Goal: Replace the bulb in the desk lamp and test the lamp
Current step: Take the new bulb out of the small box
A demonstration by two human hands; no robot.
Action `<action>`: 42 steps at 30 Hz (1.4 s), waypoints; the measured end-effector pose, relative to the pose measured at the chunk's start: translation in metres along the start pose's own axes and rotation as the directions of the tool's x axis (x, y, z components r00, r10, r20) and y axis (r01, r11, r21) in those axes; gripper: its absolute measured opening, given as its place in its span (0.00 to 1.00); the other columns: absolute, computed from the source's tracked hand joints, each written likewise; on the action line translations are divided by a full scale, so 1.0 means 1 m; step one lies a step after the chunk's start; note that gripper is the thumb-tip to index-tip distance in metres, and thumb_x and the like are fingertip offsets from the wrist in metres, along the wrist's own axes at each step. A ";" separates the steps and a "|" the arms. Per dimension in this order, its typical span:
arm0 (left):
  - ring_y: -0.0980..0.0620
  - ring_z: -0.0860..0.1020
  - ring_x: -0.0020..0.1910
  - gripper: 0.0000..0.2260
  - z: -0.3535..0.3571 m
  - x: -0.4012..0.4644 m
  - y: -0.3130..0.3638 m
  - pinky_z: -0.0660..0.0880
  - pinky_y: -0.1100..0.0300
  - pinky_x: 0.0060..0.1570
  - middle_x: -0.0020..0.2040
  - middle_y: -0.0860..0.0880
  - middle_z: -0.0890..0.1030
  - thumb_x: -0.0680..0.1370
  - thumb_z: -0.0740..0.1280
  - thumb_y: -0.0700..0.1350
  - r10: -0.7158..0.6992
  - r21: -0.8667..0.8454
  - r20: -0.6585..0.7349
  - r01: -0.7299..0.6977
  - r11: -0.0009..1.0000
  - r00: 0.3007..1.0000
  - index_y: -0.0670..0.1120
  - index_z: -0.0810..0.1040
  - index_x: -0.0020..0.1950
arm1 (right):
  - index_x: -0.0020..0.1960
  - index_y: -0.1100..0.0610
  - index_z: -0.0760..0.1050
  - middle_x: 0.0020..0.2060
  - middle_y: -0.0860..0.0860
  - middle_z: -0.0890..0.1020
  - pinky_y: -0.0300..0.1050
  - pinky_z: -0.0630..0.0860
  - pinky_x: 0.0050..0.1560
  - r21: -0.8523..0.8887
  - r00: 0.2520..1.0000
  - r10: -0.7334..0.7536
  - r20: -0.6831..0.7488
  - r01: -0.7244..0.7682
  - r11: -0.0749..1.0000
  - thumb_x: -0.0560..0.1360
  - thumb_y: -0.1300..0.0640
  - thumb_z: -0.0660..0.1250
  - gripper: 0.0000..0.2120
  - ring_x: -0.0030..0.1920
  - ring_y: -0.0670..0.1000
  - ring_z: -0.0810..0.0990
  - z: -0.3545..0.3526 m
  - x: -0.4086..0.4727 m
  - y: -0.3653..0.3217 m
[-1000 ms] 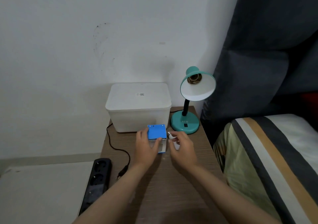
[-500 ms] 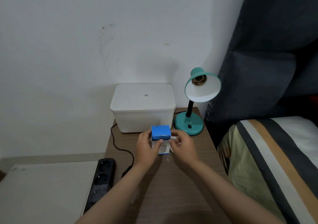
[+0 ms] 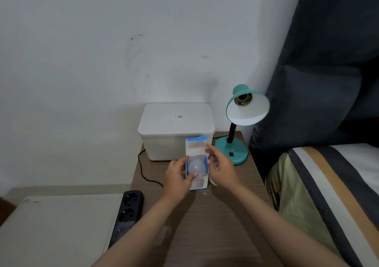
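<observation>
A teal desk lamp (image 3: pixel 232 151) stands at the back right of the wooden bedside table (image 3: pixel 207 229), its shade (image 3: pixel 249 113) tilted toward me and its socket (image 3: pixel 243 99) bare. My left hand (image 3: pixel 176 177) grips a blue and white bulb box (image 3: pixel 198 185) from the left. The box's top flap (image 3: pixel 195 146) stands open, and a white bulb (image 3: pixel 196 166) shows inside. My right hand (image 3: pixel 222 168) is at the box's right side, fingertips by the flap. A pale old bulb (image 3: pixel 214 183) peeks out under that palm.
A white lidded storage box (image 3: pixel 176 123) sits against the wall behind my hands. The lamp's black cable (image 3: pixel 143 173) runs off the table's left edge beside a black power strip (image 3: pixel 129 212) on a lower white surface. A striped bed (image 3: pixel 332 188) borders the right.
The box's blue top flap, closed before, now stands open and shows the bulb inside. Both hands have stayed at the box.
</observation>
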State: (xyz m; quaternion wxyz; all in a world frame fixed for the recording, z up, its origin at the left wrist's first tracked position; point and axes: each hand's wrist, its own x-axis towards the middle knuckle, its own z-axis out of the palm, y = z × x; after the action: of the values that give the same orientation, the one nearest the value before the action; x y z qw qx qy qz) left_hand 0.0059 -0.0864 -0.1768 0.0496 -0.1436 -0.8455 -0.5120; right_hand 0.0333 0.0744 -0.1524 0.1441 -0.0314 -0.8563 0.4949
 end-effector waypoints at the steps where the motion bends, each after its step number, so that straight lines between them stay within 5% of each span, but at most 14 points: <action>1: 0.53 0.75 0.54 0.28 -0.002 0.002 -0.001 0.74 0.61 0.55 0.58 0.46 0.74 0.69 0.75 0.44 -0.011 0.008 0.027 0.011 1.000 1.000 0.46 0.71 0.67 | 0.71 0.54 0.65 0.62 0.49 0.75 0.28 0.73 0.46 -0.019 1.000 0.016 0.017 -0.016 1.000 0.76 0.65 0.62 0.24 0.48 0.42 0.76 0.002 0.001 0.001; 5: 0.50 0.75 0.57 0.36 -0.011 0.015 0.001 0.75 0.54 0.59 0.60 0.45 0.70 0.69 0.75 0.46 -0.095 0.022 0.187 0.093 0.995 0.978 0.50 0.63 0.73 | 0.69 0.53 0.67 0.55 0.50 0.77 0.24 0.71 0.37 -0.063 0.996 0.060 0.064 -0.056 0.996 0.76 0.64 0.63 0.23 0.43 0.41 0.75 0.003 0.002 0.002; 10: 0.49 0.76 0.59 0.42 -0.020 0.027 -0.003 0.77 0.48 0.59 0.65 0.46 0.72 0.68 0.75 0.53 -0.174 0.083 0.364 0.155 0.984 0.915 0.54 0.56 0.75 | 0.65 0.56 0.71 0.56 0.49 0.78 0.23 0.68 0.40 -0.190 0.995 -0.042 0.088 0.058 0.980 0.73 0.60 0.69 0.21 0.43 0.39 0.73 -0.004 0.005 -0.001; 16: 0.55 0.76 0.54 0.42 -0.024 0.027 0.001 0.74 0.67 0.45 0.63 0.48 0.75 0.69 0.76 0.50 -0.169 0.002 0.407 0.184 0.983 0.898 0.52 0.55 0.76 | 0.61 0.54 0.75 0.55 0.49 0.80 0.39 0.73 0.50 -0.320 0.977 -0.054 0.205 0.119 0.940 0.72 0.53 0.71 0.18 0.50 0.43 0.74 -0.004 0.016 -0.006; 27: 0.54 0.78 0.55 0.42 -0.025 0.023 -0.001 0.77 0.62 0.51 0.59 0.50 0.77 0.68 0.76 0.50 -0.151 -0.087 0.404 0.202 0.976 0.902 0.53 0.56 0.75 | 0.63 0.55 0.74 0.58 0.50 0.80 0.43 0.75 0.57 -0.399 0.871 0.105 0.480 0.110 0.910 0.68 0.49 0.74 0.25 0.57 0.48 0.78 -0.010 0.041 -0.020; 35: 0.53 0.76 0.55 0.40 -0.025 0.021 0.001 0.78 0.58 0.52 0.58 0.51 0.75 0.69 0.76 0.48 -0.155 -0.063 0.384 0.193 0.979 0.910 0.53 0.57 0.75 | 0.59 0.49 0.74 0.50 0.45 0.78 0.35 0.71 0.42 -0.180 0.961 0.061 0.271 -0.011 0.984 0.66 0.50 0.76 0.23 0.43 0.40 0.75 -0.018 0.038 -0.025; 42: 0.56 0.75 0.54 0.39 -0.026 0.019 0.006 0.75 0.66 0.43 0.61 0.51 0.74 0.70 0.75 0.48 -0.159 -0.036 0.368 0.185 0.982 0.916 0.53 0.57 0.75 | 0.50 0.43 0.75 0.48 0.50 0.75 0.42 0.79 0.42 0.235 0.997 0.065 0.043 -0.074 0.969 0.71 0.58 0.71 0.12 0.47 0.52 0.79 -0.029 0.035 -0.034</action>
State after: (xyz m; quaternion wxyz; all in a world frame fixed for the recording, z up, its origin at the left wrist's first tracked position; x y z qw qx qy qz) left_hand -0.0125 -0.1033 -0.1549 -0.1580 -0.1626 -0.8309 -0.5082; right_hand 0.0111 0.0885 -0.1016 0.1145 -0.0355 -0.7922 0.5984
